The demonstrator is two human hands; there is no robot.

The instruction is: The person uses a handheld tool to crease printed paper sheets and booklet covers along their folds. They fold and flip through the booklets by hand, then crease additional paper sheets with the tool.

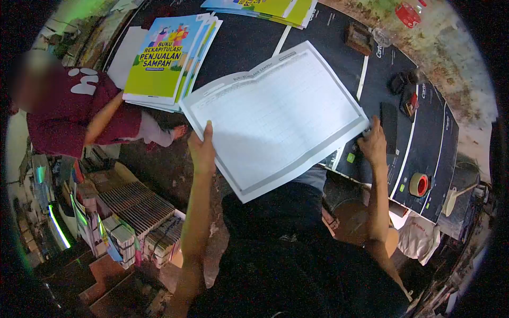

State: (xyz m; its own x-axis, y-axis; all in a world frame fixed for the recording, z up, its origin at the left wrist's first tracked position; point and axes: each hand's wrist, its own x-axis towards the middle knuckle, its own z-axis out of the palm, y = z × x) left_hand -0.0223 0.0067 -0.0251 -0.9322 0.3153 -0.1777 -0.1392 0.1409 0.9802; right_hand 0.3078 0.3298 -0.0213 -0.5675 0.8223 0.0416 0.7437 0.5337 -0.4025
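Now holding wide ruled booklet [275, 127] up over lap, tilted, printed grid facing up, right side over black table [238, 47]. Gripped at left edge w/ L hand [201, 151], thumb flat on page, fingers hidden underneath. Held by right corner w/ R hand [375, 143], nearly closed round the edge; exact finger spacing hard to tell. Just beside, off to L: stack of colourful booklets [164, 58], w/ co-worker's arm [103, 119] at its edge. Up top, 2nd stack [265, 8]. Over on R, tape roll [414, 183] near table edge. Low down L, bundled books [140, 206].
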